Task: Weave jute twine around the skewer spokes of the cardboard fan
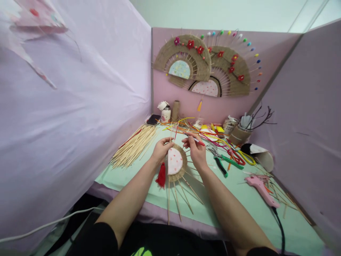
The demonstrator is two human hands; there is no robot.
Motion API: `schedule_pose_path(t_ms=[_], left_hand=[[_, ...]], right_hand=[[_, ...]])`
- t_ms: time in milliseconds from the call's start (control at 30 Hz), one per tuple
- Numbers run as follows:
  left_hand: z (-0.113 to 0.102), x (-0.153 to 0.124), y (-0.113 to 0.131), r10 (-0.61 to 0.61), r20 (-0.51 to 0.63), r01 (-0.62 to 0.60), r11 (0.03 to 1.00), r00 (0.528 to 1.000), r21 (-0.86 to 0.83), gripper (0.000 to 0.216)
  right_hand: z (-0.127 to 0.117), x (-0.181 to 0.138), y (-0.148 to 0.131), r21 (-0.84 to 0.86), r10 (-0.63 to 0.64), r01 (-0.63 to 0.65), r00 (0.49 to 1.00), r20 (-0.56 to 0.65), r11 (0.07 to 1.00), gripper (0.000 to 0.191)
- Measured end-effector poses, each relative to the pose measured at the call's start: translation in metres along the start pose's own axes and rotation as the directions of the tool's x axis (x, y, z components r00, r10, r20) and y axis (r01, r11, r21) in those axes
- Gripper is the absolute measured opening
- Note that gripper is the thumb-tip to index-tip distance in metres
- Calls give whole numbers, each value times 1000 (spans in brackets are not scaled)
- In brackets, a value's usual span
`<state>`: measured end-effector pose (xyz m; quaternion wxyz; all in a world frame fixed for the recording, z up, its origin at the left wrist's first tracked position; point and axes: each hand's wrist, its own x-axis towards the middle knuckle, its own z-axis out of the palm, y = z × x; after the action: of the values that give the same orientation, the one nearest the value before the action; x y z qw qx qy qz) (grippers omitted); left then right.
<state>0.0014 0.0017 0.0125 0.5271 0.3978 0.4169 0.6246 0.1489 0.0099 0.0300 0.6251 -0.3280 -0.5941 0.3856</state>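
Note:
Both my hands are above a half-round fan frame [176, 161] with a dotted white centre, a woven twine rim and thin sticks radiating outward. My left hand [162, 148] is closed on the upper edge of the frame, around the base of its top sticks. A red tassel [161, 176] hangs at the straight side, below that hand. My right hand [195, 147] holds a red-and-white pen [198, 141] between its fingers, near the upper sticks. One of these sticks, beside my left hand, looks red [176, 131].
Bamboo sticks [135, 145] are piled at left. Right of my hands lie green-handled pliers [221, 160], scissors [247, 157] and coloured pipe cleaners [210, 140]. A pink glue gun [262, 190] with a black cord rests at the right. Jars [166, 113] and a stick-filled pot [239, 134] stand behind; finished fans [186, 53] hang on the back panel.

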Motion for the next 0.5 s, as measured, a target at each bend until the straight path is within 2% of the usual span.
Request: schedule_pose_path(t_ms=[167, 500], left_hand=[[2, -8, 8, 43, 66, -36, 994, 997, -101, 56], [1, -11, 10, 131, 141, -103, 977, 981, -188, 43]], right_hand=[[-1, -6, -6, -47, -143, 140, 988, -62, 989, 32], [-1, -14, -12, -135, -297, 294, 955, -3, 946, 23]])
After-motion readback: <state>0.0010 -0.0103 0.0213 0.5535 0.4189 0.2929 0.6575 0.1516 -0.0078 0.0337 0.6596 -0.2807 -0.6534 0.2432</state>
